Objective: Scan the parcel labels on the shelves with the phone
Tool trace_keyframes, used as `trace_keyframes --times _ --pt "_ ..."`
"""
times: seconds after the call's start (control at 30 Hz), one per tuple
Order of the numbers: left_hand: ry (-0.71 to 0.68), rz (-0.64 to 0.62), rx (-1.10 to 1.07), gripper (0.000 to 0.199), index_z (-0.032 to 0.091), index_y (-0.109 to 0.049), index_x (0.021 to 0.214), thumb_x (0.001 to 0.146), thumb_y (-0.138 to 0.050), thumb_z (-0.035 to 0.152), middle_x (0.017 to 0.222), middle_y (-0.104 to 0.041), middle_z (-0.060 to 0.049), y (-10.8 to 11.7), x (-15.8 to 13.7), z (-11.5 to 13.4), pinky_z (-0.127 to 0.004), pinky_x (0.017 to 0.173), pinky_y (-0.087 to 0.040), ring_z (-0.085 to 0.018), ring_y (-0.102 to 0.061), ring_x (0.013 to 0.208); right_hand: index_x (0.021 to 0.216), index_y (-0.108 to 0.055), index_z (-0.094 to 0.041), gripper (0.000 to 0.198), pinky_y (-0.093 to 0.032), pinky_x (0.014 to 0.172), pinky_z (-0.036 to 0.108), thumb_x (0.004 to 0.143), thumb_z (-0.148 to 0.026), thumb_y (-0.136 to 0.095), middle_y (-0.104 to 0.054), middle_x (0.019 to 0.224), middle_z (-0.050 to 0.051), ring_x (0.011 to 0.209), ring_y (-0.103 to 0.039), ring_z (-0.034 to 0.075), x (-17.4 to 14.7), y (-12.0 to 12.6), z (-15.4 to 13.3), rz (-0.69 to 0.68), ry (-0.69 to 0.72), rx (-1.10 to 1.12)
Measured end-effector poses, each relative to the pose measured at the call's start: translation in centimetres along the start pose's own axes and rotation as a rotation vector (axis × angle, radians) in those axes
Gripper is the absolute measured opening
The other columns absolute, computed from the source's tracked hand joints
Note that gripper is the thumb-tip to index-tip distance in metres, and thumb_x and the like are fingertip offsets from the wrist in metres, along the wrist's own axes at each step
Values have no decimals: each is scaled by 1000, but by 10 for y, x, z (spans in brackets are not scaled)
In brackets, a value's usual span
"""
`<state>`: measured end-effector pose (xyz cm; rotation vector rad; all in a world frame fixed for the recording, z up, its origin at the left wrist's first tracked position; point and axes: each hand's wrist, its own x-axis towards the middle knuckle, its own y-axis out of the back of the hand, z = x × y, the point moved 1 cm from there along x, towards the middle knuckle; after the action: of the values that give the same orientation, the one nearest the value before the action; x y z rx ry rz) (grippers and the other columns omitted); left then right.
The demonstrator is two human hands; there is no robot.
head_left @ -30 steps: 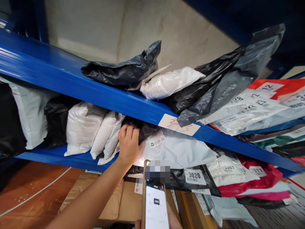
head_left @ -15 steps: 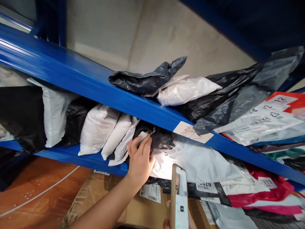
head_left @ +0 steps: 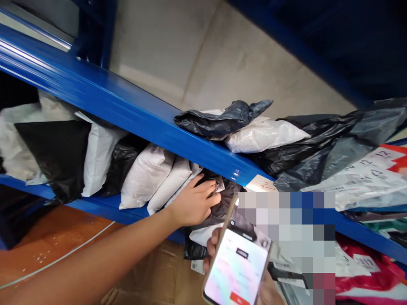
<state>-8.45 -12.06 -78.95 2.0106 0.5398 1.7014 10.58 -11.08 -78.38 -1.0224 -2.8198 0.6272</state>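
Note:
My left hand (head_left: 199, 203) reaches into the lower shelf level, its fingers curled onto a black plastic parcel bag (head_left: 225, 201). A small pale label (head_left: 219, 184) shows on the bag by my fingertips. In my right hand (head_left: 211, 245) is a smartphone (head_left: 240, 258), its lit screen facing me, a camera picture at the top and a pale page with a red button below. Plump white parcel bags (head_left: 148, 176) stand just left of my left hand. Part of the black bag is hidden behind my fingers and the phone.
A slanting blue shelf beam (head_left: 127, 114) runs above my hands. More black and white parcels (head_left: 267, 135) lie on the upper level. A pink parcel (head_left: 381, 258) is at right, a cardboard box (head_left: 162, 271) below. Blurred blocks hide an area right of the phone.
My left hand has shifted right along the black bag. My right hand has raised the phone and turned its screen toward me. The view has moved left.

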Motion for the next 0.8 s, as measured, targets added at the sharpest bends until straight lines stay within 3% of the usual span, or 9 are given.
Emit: trace_keyframes --times 0.1,0.17,0.27,0.37,0.47,0.57,0.7,0.8 --pt "-63 -63 138 19 19 -65 93 89 -47 16 90 -68 -3 0 11 -13 -36 95 -38 -19 -57 95 97 -72 -21 50 -59 68 37 52 -41 -84 -76 97 11 81 -72 27 17 -37 -2 -66 52 42" --pt "-100 -102 180 15 19 -66 86 88 -52 16 86 -69 -2 1 14 -18 -33 87 -41 -19 -57 92 99 -71 -20 48 -59 64 41 55 -36 -84 -77 95 11 76 -73 30 28 -47 1 -32 105 22" --pt "-99 -71 200 13 18 -66 95 88 -56 22 96 -69 -2 9 11 -25 -32 87 -40 -18 -56 96 104 -69 -25 49 -59 75 46 58 -29 -85 -77 101 8 82 -73 30 35 -40 8 90 180 -11" --pt "-18 -3 261 16 19 -67 92 91 -52 20 100 -69 -3 13 3 -26 -34 93 -37 -18 -56 97 107 -68 -28 47 -59 73 40 62 -30 -83 -76 106 6 85 -73 27 32 -25 10 128 213 -59" --pt "-85 -199 335 12 21 -71 81 81 -60 15 91 -71 -3 -3 -4 -16 -35 98 -35 -20 -58 95 106 -69 -27 48 -59 72 39 61 -31 -83 -76 105 7 84 -73 27 26 -19 7 136 200 -62" --pt "-108 -382 349 10 24 -73 69 68 -68 15 71 -71 -2 -23 -4 -1 -38 91 -39 -22 -60 78 114 -65 -27 61 -57 82 48 57 -30 -85 -77 101 8 90 -72 32 24 -21 4 160 191 -19" --pt "10 -325 343 14 15 -74 76 71 -62 19 76 -72 -11 -28 -3 6 -43 89 -41 -26 -60 80 111 -68 -23 62 -57 84 48 53 -38 -85 -76 104 12 99 -69 35 16 -16 0 99 138 -32" --pt "126 -152 303 18 9 -72 79 75 -57 16 78 -70 -13 -27 -8 5 -40 98 -38 -25 -60 89 106 -71 -20 63 -58 82 49 54 -55 -79 -74 109 15 100 -68 37 3 3 -4 22 6 -108"
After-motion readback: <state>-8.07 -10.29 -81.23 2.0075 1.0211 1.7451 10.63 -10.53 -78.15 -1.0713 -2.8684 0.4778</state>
